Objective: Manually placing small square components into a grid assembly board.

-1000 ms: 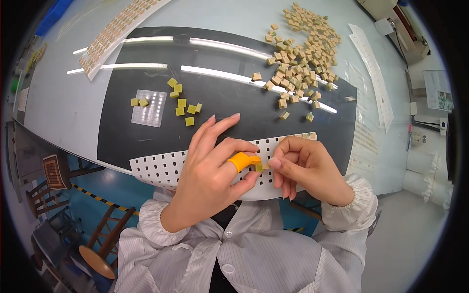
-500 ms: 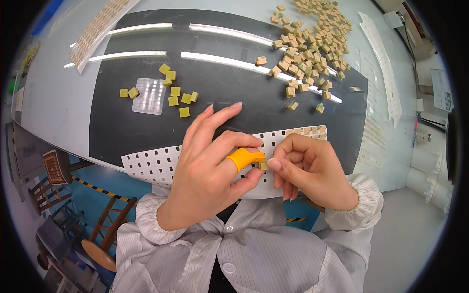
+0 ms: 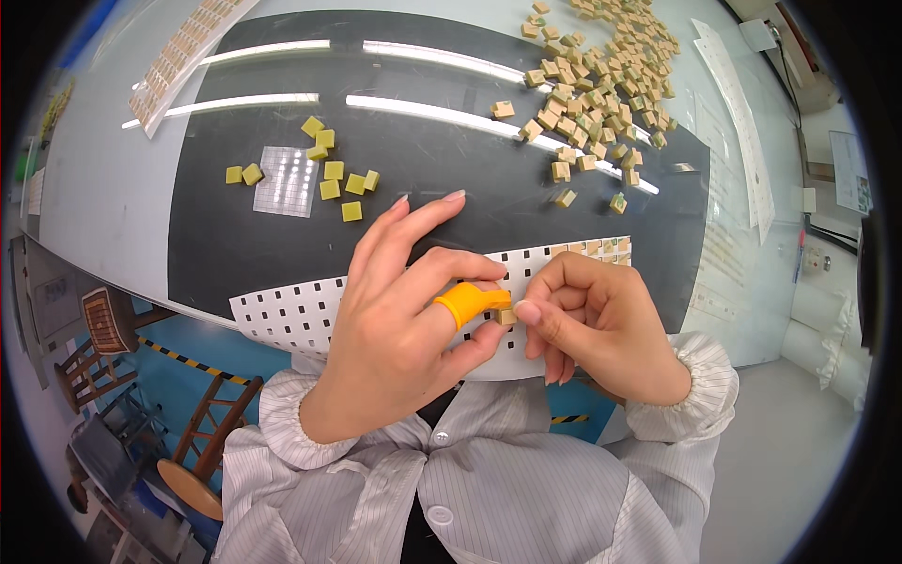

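Observation:
A small tan block (image 3: 506,317) is held between the thumb and a finger of my left hand (image 3: 381,320). That hand wears a yellow-orange finger ring (image 3: 462,304) whose flat tip lies against the block's upper side; its other fingers stretch out over the dark mat. Close against the block's right side, my right hand (image 3: 615,334) has thumb and forefinger pinched together. Whatever sits in that pinch is hidden. Beneath both hands lies a white sheet (image 3: 291,315) with rows of black square marks, and tan pieces (image 3: 601,249) fill part of its far right corner.
A dark mat (image 3: 244,244) covers the table's middle. Several yellow-green blocks (image 3: 334,170) lie around a clear gridded square (image 3: 285,181) at left. A large heap of tan blocks (image 3: 592,103) spreads at far right. Long strips flank the mat, and wooden stools (image 3: 193,484) stand lower left.
The whole view has shifted very slightly. Both hands keep almost the same pose around the block.

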The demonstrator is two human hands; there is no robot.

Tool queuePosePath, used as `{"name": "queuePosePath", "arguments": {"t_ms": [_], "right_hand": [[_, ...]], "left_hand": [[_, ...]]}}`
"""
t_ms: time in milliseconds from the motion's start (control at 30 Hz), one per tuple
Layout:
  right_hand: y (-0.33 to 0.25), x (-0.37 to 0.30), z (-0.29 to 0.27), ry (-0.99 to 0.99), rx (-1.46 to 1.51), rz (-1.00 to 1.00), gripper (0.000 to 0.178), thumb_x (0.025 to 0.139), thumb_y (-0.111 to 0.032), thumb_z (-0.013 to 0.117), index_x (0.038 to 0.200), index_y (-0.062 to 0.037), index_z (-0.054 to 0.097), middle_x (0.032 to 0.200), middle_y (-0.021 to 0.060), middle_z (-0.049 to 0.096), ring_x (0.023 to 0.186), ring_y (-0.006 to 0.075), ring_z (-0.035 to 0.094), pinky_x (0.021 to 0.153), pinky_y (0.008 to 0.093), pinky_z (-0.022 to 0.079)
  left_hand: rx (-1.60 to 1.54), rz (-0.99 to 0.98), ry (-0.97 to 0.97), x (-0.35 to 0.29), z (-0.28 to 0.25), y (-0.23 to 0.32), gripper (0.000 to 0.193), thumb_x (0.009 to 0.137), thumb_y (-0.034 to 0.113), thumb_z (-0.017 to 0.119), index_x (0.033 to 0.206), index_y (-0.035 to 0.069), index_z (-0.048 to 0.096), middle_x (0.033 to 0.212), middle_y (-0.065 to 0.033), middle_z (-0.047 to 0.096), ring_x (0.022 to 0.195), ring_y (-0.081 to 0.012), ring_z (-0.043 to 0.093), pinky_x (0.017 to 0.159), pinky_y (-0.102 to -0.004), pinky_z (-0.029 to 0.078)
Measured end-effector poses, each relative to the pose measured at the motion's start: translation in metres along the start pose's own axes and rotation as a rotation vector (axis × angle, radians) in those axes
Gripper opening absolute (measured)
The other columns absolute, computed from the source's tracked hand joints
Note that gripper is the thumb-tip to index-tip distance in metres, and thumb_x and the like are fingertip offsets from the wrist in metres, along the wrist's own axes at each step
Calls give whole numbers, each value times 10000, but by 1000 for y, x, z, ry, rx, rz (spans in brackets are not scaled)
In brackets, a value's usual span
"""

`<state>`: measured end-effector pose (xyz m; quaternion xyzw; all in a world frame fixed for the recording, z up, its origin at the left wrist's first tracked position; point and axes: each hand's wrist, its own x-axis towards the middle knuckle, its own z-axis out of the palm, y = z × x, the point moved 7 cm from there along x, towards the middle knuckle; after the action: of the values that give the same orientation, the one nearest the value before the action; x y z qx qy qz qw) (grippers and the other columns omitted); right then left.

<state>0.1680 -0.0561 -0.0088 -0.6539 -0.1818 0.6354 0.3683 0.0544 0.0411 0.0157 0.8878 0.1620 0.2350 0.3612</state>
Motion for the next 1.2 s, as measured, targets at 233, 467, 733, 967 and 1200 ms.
{"name": "queuePosePath", "arguments": {"t_ms": [233, 467, 733, 967, 1200], "right_hand": [[1, -1, 0, 12, -13, 5, 181, 936, -158, 626, 912, -2, 539, 689, 58, 643, 501, 71, 575, 427, 186, 441], [1, 0, 0, 17, -12, 7, 184, 930, -158, 635, 909, -3, 538, 694, 59, 645, 501, 68, 573, 430, 185, 443], [-11, 1, 4, 25, -276, -117, 157, 926, -114, 631, 904, -1, 523, 657, 28, 605, 493, 58, 559, 417, 183, 424], [-12, 1, -2, -18, -172, 5, 167, 907, -114, 661, 884, -11, 531, 621, 18, 584, 463, 41, 529, 403, 188, 405], [-21, 3, -2, -74, -443, -181, 165, 886, -110, 686, 881, -3, 560, 655, 16, 598, 508, 32, 527, 439, 181, 402]], "left_hand": [[3, -1, -1, -1, 1, 1, 222, 613, 80, 799, 803, 81, 684, 978, 6, 687, 1217, -342, 534, 1055, -539, 327], [-5, -7, -1, -1, 1, -1, 226, 612, 83, 802, 805, 82, 685, 987, 7, 686, 1222, -341, 530, 1057, -539, 327], [8, -3, -6, 1, 1, 1, 207, 625, 90, 807, 794, 84, 688, 979, 7, 687, 1218, -342, 533, 1058, -543, 326], [17, 12, -3, 1, 2, 1, 202, 626, 93, 806, 792, 72, 693, 978, 2, 685, 1229, -340, 523, 1068, -548, 315], [27, 13, -1, 0, 0, 2, 237, 604, 87, 806, 814, 76, 698, 983, 1, 681, 1230, -337, 522, 1062, -547, 326]]}}
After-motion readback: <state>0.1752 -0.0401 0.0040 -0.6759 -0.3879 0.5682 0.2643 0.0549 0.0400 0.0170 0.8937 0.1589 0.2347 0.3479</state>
